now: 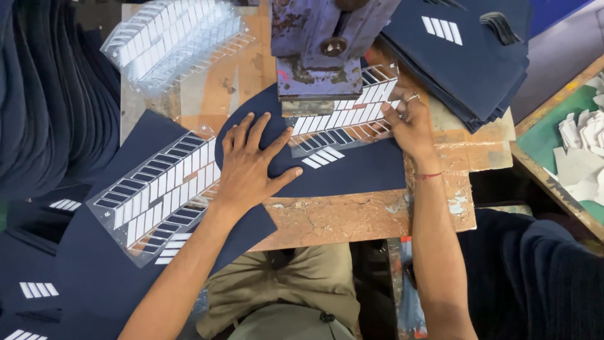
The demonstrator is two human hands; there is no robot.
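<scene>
The press head [321, 50] runs off the top edge and covers part of the clear stripe sheet [343, 119] beneath it. The right hand's [409, 126] fingers [393, 116] overlap the sheet, grip unclear. Left-side fabric stacks [44, 94] are cut off

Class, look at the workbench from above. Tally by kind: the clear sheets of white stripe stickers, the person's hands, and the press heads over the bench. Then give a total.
Clear sticker sheets: 3 (one under the right hand at, one at, a stack at)
Hands: 2 (left hand flat on navy fabric)
Press head: 1
Total: 6
</scene>
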